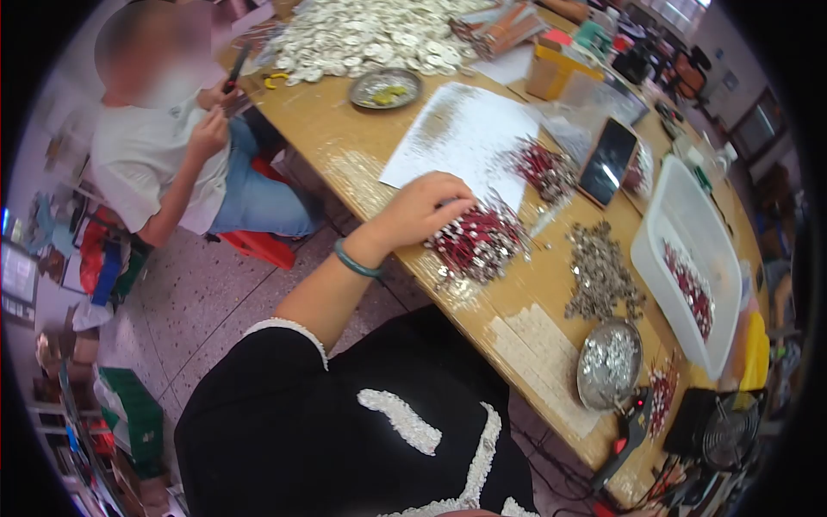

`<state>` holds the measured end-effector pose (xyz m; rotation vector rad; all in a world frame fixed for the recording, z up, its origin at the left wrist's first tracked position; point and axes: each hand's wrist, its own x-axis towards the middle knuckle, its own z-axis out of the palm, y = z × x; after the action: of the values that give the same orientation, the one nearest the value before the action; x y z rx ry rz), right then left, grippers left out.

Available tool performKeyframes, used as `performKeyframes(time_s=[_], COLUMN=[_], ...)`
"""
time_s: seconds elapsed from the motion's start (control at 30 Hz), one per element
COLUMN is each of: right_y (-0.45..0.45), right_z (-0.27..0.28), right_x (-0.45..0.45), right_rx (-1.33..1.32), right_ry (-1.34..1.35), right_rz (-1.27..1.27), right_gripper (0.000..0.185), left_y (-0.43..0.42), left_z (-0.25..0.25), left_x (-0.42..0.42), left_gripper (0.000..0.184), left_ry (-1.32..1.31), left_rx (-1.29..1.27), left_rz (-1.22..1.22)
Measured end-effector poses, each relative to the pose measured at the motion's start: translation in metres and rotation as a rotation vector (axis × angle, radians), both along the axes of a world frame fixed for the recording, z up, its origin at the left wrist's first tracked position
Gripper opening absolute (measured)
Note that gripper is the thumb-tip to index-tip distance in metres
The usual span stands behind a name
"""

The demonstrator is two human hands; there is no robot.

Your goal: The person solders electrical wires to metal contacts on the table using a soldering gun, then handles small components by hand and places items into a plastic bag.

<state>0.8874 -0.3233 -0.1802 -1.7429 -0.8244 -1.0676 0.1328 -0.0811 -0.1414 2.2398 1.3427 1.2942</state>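
Observation:
My left hand [431,208], with a green bangle [357,258] at the wrist, is over a pile of dark red wires with silvery ends [479,243] at the table edge. Its fingers are curled together into the top of the pile, and the fingertips are partly hidden among the wires. A second bunch of red wires [544,171] lies just beyond, by a white paper sheet [461,129] with dark specks. I cannot make out my right hand. Nearer my side, a black tool with a red button [622,446] lies by a metal bowl of small silvery pieces [610,364].
Small metal parts [603,271] lie heaped beside a white bin [648,246] holding more red wires. A phone [608,162] leans near the bin. White discs [370,34] cover the far end. A seated person [164,159] works at left. A black fan [730,431] stands lower right.

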Motion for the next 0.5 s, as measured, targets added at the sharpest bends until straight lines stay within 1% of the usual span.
performKeyframes(time_s=[0.1, 0.37, 0.43, 0.5], right_y=[-0.007, -0.012, -0.01, 0.007], right_z=[0.001, -0.002, -0.002, 0.003], right_x=[0.001, 0.003, 0.0, -0.024], right_rx=[-0.006, -0.026, -0.028, 0.026], right_ry=[0.007, 0.073, 0.09, 0.136], right_rz=[-0.008, 0.025, 0.058, 0.184], right_gripper=[0.034, 0.044, 0.046, 0.048], left_y=[-0.003, -0.008, -0.016, -0.029], left_z=[0.004, 0.002, 0.006, 0.018], left_x=[0.004, -0.006, -0.005, -0.001], left_gripper=[0.018, 0.019, 0.015, 0.014], left_ry=[-0.09, -0.253, -0.284, -0.277], left_rx=[-0.071, -0.047, 0.064, 0.17], left_rz=[0.025, 0.082, 0.139, 0.189])
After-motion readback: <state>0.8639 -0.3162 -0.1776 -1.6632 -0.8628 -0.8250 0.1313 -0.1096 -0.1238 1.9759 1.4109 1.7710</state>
